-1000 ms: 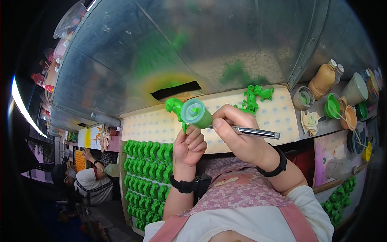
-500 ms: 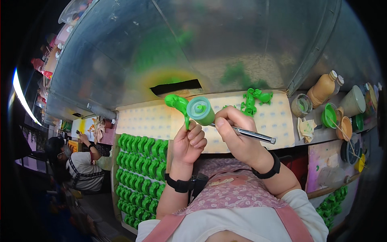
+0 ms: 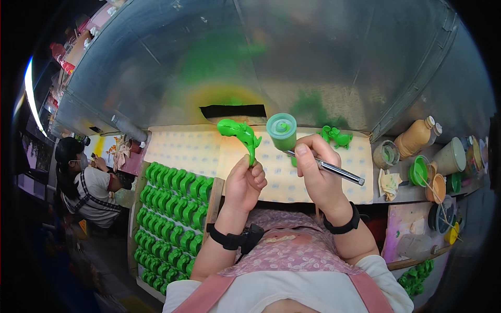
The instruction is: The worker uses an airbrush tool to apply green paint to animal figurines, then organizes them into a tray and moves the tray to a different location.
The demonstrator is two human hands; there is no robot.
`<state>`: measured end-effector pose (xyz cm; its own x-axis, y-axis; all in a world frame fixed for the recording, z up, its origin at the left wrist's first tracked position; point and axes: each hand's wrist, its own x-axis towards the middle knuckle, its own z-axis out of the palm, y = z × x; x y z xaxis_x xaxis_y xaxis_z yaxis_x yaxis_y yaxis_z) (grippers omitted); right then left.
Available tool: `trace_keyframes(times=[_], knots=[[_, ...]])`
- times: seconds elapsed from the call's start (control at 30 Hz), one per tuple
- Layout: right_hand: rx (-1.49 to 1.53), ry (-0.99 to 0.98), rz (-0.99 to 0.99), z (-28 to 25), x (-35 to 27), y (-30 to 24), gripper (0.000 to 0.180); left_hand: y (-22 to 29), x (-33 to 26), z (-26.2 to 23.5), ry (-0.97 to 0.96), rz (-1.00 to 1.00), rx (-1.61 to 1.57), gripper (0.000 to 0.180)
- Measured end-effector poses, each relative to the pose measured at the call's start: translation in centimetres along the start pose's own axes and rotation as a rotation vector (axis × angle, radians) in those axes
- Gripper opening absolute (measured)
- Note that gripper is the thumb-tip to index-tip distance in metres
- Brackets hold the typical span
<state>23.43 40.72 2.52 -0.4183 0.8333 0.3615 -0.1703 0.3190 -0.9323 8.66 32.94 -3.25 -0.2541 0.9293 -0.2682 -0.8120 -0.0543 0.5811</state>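
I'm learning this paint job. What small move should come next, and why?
Probably bring the airbrush in the right hand a little left toward the green figure. The left hand holds the figure up by its lower end, apart from the airbrush and its paint cup, in front of the green-stained metal hood.

One view only: a wide fisheye camera worn on the person's head, looking steeply down and forward. The person's own forearms enter from the lower edge, close to the lens. The table [image 3: 177,151] crosses mid-frame, its straight edges bowed. A curved metal hood [image 3: 313,57] fills the upper frame. Corners are black.
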Motion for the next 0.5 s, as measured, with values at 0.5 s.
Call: trace_keyframes(times=[0.5], knots=[[0.002, -0.045, 0.082, -0.9, -0.9, -1.6, 0.02, 1.0, 0.2, -1.1, 0.377, 0.551, 0.933, 0.019]])
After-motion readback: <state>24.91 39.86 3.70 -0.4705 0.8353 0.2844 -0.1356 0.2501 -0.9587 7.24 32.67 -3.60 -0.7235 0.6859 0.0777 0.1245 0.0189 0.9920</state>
